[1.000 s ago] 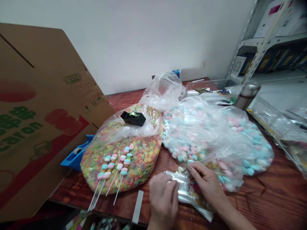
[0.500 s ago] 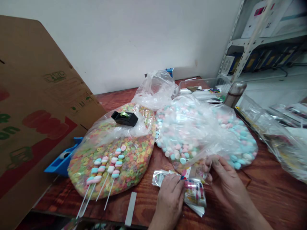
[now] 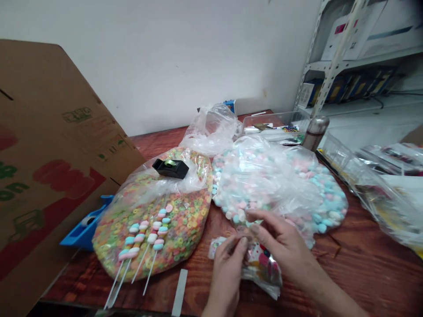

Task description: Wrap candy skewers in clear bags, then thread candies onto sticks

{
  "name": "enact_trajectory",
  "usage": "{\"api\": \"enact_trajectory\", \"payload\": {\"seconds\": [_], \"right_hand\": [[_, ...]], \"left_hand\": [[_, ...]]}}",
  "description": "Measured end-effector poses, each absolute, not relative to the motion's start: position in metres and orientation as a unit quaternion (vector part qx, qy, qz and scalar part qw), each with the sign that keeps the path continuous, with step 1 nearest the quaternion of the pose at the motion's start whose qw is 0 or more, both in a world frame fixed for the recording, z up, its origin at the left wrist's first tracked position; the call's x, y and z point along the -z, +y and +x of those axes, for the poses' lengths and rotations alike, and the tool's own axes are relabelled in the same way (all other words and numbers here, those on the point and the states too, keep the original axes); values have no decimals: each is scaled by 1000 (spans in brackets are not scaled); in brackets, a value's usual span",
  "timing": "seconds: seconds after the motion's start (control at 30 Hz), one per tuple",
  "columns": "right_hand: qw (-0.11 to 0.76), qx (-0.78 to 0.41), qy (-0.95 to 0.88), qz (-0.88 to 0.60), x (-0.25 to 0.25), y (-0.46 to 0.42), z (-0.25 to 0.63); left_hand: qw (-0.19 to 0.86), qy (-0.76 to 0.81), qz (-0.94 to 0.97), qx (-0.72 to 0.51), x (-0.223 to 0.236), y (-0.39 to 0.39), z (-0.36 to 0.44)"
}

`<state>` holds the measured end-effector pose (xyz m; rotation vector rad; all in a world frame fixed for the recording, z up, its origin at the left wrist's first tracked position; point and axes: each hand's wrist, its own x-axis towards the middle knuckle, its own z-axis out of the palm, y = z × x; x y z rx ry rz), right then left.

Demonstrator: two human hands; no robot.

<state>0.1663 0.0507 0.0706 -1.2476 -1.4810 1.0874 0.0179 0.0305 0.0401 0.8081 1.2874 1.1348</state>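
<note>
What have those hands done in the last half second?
The right hand has moved left, so it now meets or nearly meets the left hand at the wrappers. The left hand, spread over them before, now pinches thumb to fingers; what it grips is unclear. The dispenser and candy sticks stayed on the ring bag.

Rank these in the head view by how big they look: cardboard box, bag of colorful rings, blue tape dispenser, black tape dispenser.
Largest to smallest:
cardboard box
bag of colorful rings
blue tape dispenser
black tape dispenser
Nearness may exaggerate the blue one.
</note>
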Motion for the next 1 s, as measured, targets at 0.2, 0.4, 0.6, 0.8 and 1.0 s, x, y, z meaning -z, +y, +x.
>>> {"api": "enact_trajectory", "payload": {"seconds": [0.2, 0.4, 0.6, 0.8, 1.0], "right_hand": [[476, -577, -465, -474, -32, 36, 180], [451, -580, -478, -481, -20, 23, 163], [388, -500, -560, -534, -14, 23, 166], [413, -464, -555, -553, -20, 18, 164], [511, -377, -567, -524, -35, 9, 172]], "left_hand": [[665, 483, 105, -559, -31, 31, 22], [655, 484, 164, -557, -32, 28, 31], [603, 509, 169, -590, -22, 30, 25], [651, 454, 77, -604, -18, 32, 27], [658, 425, 12, -621, -24, 36, 24]]}}
